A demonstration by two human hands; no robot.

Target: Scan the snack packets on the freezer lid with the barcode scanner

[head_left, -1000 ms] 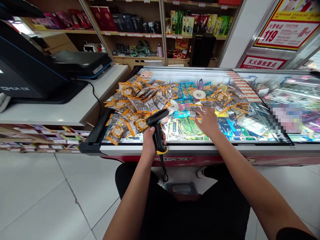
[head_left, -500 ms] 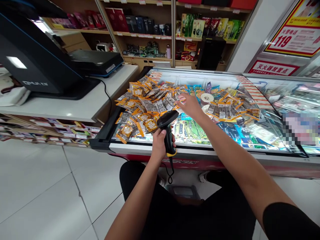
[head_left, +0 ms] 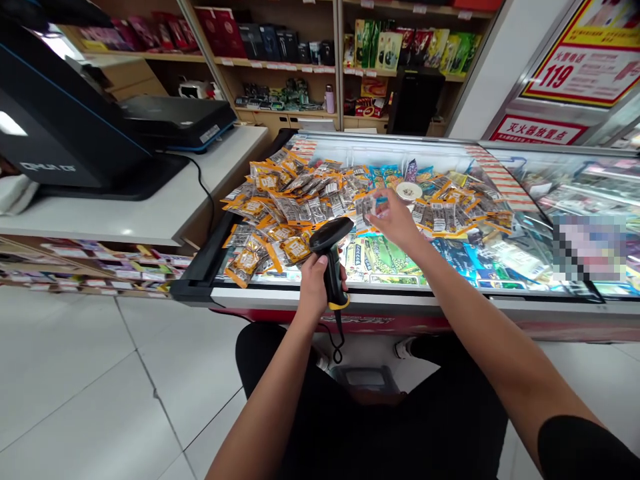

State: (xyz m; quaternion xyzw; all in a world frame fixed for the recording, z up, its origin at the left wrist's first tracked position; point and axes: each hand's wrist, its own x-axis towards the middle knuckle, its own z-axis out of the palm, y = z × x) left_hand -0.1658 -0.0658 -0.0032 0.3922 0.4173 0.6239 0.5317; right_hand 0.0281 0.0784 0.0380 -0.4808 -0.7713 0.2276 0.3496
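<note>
My left hand (head_left: 314, 287) is wrapped round the handle of a black and yellow barcode scanner (head_left: 332, 233), held upright above the front edge of the freezer. Between the thumb and fingers of my right hand (head_left: 395, 217) is a small orange-edged snack packet (head_left: 364, 212), its printed side facing me. To the left lies a heaped pile of similar snack packets (head_left: 280, 193) on the glass lid. Another group of these packets (head_left: 445, 213) spreads out to the right, past my right wrist. A round white tub (head_left: 409, 191) shows just behind my right hand.
Under the glass of the chest freezer (head_left: 400, 297) are green and blue packages. At the left, a counter (head_left: 165, 220) carries a black scale (head_left: 175, 120) and a dark machine. Stocked shelves (head_left: 280, 67) stand behind. A grey bin (head_left: 367, 379) sits between my feet.
My right hand has drawn a packet off the pile's right edge and moved slightly right with it. The scanner stays in my left hand. The whole view has shifted a little.
</note>
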